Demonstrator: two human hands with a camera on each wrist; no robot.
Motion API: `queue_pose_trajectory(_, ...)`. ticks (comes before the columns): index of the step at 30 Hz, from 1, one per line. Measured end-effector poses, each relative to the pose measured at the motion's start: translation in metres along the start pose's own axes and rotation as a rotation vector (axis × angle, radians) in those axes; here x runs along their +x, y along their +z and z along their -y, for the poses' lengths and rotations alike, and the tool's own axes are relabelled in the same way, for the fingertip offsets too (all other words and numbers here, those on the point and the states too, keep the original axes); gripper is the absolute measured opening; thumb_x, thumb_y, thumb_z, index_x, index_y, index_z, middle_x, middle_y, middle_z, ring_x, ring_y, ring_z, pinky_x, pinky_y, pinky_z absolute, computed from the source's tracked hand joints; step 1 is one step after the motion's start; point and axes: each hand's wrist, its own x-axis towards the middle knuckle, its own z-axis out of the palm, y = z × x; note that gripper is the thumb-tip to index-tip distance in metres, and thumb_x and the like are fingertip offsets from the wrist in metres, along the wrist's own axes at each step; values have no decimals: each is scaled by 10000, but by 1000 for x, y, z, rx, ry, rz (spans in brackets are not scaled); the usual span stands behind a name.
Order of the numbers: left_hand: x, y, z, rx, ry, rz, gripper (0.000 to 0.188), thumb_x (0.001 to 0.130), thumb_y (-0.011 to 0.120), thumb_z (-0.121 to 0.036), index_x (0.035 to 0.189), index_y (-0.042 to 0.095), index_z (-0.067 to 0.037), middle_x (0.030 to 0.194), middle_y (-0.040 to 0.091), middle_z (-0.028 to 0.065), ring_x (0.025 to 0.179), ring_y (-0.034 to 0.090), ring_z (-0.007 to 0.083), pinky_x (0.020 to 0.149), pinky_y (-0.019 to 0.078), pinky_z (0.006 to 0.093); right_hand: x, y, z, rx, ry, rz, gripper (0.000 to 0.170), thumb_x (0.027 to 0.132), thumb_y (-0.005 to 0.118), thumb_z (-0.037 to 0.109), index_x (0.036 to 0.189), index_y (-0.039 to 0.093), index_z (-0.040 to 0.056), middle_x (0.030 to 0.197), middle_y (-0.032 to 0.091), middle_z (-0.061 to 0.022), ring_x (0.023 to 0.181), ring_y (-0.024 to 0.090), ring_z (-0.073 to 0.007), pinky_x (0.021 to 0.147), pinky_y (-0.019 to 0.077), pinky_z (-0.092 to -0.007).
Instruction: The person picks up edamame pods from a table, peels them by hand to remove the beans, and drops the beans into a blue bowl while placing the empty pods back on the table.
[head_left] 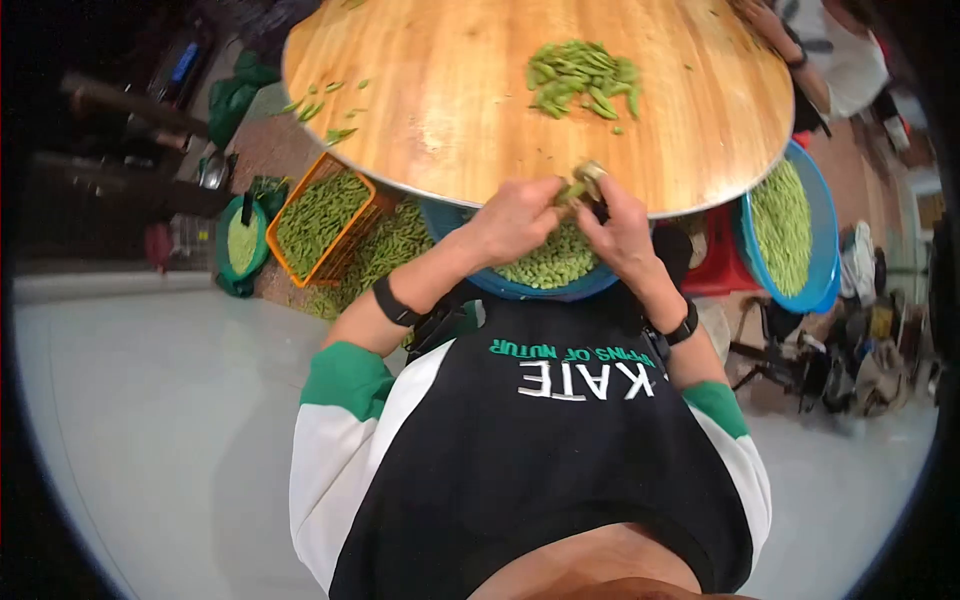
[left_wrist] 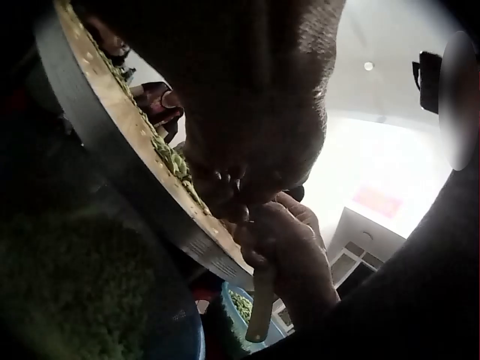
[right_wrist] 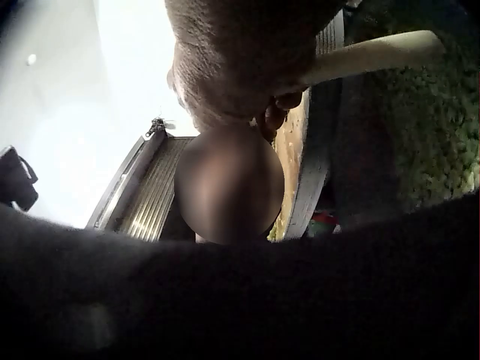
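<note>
Both hands meet over the near edge of the round wooden table (head_left: 430, 110). My left hand (head_left: 515, 220) pinches a green bean pod (head_left: 574, 189) between thumb and fingers. Close against it, my right hand (head_left: 622, 225) grips a tool with a pale, slim handle (right_wrist: 375, 56); its working end is hidden by the fingers. Below the hands a blue basin (head_left: 545, 294) holds shelled green beans (head_left: 548, 262). Farther in on the tabletop lies a heap of green pods (head_left: 582, 75).
Loose pods (head_left: 312, 108) lie at the table's left edge. An orange crate (head_left: 300, 278) of pods stands on the left, beside a green basin (head_left: 262, 255) and pods on the floor. A blue tub (head_left: 826, 235) of green beans is at right. Another person's arm (head_left: 815, 85) reaches the far right edge.
</note>
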Motion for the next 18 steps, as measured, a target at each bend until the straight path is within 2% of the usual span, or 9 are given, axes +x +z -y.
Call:
queue_pose_trajectory(2,-1,6,11,30,60,-21,217,839,556,-212,884,544,0,794,588,246,787,595,422,678,472,462,0,2,-8,-83,-40,18,355,799,652,57,1135,549,5,865,612,-178,763,624,-310,685,496,-343)
queue_pose_trajectory(4,-6,1,-1,-290,-127,35,271,872,552,-273,858,581,-5,739,590,215,752,614,393,656,481,443,4,-8,0,-10,15,138,349,798,655,55,1127,550,9,903,619,-188,804,627,-334,719,506,-350)
queue_pose_trajectory(5,-7,4,7,-241,-60,23,208,877,571,-222,909,595,-17,725,597,132,627,615,204,597,494,329,2,-7,-5,-45,-22,120,356,797,659,52,1133,549,14,916,622,-189,817,629,-337,733,507,-351)
queue_pose_trajectory(6,-8,10,11,-47,36,-63,230,865,553,-237,881,583,-10,751,594,188,685,617,298,637,486,386,0,-4,-10,-78,-56,99,363,796,664,50,1138,549,19,930,625,-190,829,631,-340,747,509,-351)
queue_pose_trajectory(7,-9,14,11,-30,56,-58,229,836,530,-225,873,575,-3,796,584,238,760,598,382,674,467,440,-1,-4,-10,-83,-79,91,356,800,656,50,1138,547,18,926,620,-193,828,627,-346,742,505,-358)
queue_pose_trajectory(8,-11,18,7,-39,52,-116,213,805,516,-195,850,568,7,788,585,251,762,594,408,672,458,466,-2,-2,-9,-91,-101,77,350,805,649,50,1137,546,17,922,616,-196,826,623,-351,738,502,-364)
queue_pose_trajectory(12,-12,23,2,-73,44,-157,203,793,512,-164,830,557,31,726,574,273,719,584,447,638,459,478,-1,-3,2,-176,-125,119,290,818,621,54,1093,542,3,897,592,-207,806,604,-372,707,487,-384)
queue_pose_trajectory(15,-12,29,-1,-78,69,-211,200,785,514,-150,820,548,43,691,564,281,695,580,457,610,459,478,-1,3,-2,-202,-136,46,183,818,577,40,990,528,-1,810,555,-214,757,567,-407,661,462,-416)
queue_pose_trajectory(18,-16,31,-7,-83,95,-244,193,777,519,-145,798,537,47,677,558,280,688,577,456,594,455,478,1,1,0,-145,-116,33,175,806,572,26,974,529,-1,791,553,-215,743,563,-415,651,463,-418)
